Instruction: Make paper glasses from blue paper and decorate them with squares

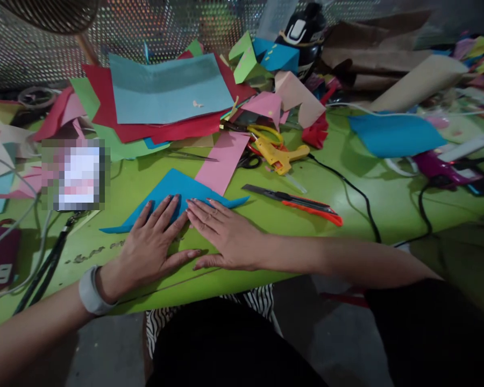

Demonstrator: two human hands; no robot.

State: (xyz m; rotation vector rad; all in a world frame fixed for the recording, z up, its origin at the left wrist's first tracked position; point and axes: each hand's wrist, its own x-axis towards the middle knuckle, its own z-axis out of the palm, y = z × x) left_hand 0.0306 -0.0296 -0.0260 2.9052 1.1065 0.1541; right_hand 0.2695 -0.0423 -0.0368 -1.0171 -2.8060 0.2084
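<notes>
A folded sheet of blue paper [177,184] lies on the green table [226,277], its upper edge coming to a point and its two side tips lifting slightly. My left hand [153,236] rests flat on its lower left part, fingers spread. Pressing flat beside it is my right hand [226,234], fingers stretched out toward the left; the fingertips of both hands nearly meet. Part of the paper's lower edge is hidden under my hands. Just beyond the paper lies a pink paper strip [221,161]. An orange utility knife [294,203] with its blade out is right of my right hand.
A yellow glue gun [278,153] with a black cord and scissors [250,159] lie behind the knife. Stacked coloured paper [169,91] fills the back. A blurred phone-like object [79,177] is at left. A purple device [447,169] and blue sheet [395,134] lie at right.
</notes>
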